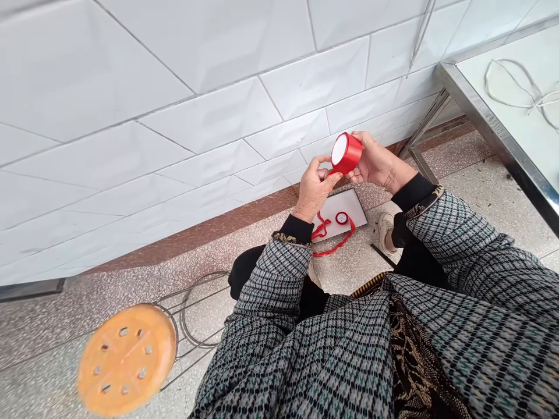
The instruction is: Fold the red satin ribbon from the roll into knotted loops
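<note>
A roll of wide red satin ribbon (349, 152) with a white side is held up in front of the tiled wall. My left hand (315, 185) is closed at its lower left edge, thumb and fingers pinching the red ribbon there. Around the roll's right side curves my right hand (374, 160), its fingers partly hidden behind it. Below my hands, a shallow white tray or box lid with a dark rim (358, 203) lies on the floor. On it are a smaller red ribbon spool (342, 218) and a loose red ribbon (322, 226), one strand trailing over the rim.
A stool with a round orange seat (126, 361) and thin metal legs stands at lower left. At right is a metal-edged table (493, 116) with a white cable (515, 105) on it. White wall tiles (218, 116) rise close ahead above the speckled floor (345, 262).
</note>
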`<state>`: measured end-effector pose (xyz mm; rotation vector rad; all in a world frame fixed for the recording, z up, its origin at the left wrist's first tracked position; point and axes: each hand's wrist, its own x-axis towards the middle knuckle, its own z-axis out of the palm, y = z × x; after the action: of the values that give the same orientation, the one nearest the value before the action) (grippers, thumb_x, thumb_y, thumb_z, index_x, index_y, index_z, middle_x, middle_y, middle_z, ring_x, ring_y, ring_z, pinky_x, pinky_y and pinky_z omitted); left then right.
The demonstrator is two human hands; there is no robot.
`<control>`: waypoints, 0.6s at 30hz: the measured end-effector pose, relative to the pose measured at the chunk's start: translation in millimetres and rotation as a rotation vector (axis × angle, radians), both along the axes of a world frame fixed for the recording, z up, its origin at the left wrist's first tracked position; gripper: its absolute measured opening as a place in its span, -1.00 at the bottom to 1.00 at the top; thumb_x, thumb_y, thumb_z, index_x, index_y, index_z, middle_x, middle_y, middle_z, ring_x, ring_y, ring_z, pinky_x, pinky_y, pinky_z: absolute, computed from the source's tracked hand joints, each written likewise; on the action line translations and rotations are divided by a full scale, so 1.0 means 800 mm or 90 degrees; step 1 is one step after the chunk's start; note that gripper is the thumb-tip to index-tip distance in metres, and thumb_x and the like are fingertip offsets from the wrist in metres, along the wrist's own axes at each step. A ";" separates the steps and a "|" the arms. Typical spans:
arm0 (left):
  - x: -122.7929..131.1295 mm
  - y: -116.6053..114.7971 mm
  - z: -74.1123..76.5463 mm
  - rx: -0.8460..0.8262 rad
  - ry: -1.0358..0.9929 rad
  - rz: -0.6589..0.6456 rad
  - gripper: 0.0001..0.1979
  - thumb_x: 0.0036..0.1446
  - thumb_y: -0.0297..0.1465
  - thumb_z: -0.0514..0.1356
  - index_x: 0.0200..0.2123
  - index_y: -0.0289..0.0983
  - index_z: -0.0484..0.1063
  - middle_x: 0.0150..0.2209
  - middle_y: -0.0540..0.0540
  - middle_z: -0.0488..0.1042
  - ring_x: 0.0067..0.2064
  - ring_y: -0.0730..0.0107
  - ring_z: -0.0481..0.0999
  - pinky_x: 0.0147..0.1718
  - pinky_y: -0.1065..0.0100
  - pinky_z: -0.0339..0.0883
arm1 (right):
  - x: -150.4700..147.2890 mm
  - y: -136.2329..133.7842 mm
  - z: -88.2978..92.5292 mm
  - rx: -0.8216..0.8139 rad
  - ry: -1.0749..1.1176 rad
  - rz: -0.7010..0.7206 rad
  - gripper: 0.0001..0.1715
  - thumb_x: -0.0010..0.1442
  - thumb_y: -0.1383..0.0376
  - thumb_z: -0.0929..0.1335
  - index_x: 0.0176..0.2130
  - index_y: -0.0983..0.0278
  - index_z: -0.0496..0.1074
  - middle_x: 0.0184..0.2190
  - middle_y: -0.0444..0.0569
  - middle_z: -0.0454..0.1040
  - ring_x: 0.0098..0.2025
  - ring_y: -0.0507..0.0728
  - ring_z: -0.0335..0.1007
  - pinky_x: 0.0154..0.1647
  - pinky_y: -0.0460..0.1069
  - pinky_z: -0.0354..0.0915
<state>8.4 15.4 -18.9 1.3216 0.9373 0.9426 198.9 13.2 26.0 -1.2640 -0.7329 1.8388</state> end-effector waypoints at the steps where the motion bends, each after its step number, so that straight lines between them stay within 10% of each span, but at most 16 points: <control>1: -0.002 0.002 0.000 0.002 0.001 -0.008 -0.48 0.12 -0.42 0.49 0.17 -0.17 0.58 -0.62 0.18 0.31 -0.61 0.53 0.27 -0.57 0.44 0.13 | 0.000 0.000 -0.001 -0.006 0.001 0.009 -0.17 0.30 -0.49 0.26 -0.18 0.18 0.43 -0.50 -0.01 0.52 -0.57 0.09 0.38 -0.60 -0.03 0.41; 6: -0.016 0.011 -0.003 0.006 -0.005 -0.099 -0.04 0.07 -0.49 0.52 0.51 -0.07 0.32 -0.61 0.22 0.28 -0.62 0.56 0.20 -0.61 0.44 0.10 | -0.003 -0.004 -0.001 -0.020 -0.014 0.053 -0.21 0.34 -0.45 0.26 -0.23 0.18 0.42 -0.50 0.00 0.54 -0.60 0.07 0.33 -0.67 -0.06 0.35; 18: -0.023 0.013 -0.004 -0.053 -0.070 -0.191 0.02 -0.03 -0.28 0.64 0.47 -0.09 0.34 -0.48 0.08 0.54 -0.60 0.51 0.34 -0.58 0.41 0.22 | 0.000 -0.022 0.019 0.052 -0.050 0.133 -0.24 0.37 -0.41 0.34 -0.17 0.21 0.48 -0.39 0.02 0.61 -0.46 0.11 0.56 -0.54 -0.08 0.50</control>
<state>-9.7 25.6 -22.4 1.2833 0.6646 0.7282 199.0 -4.1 41.4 -1.2522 -1.0061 1.9116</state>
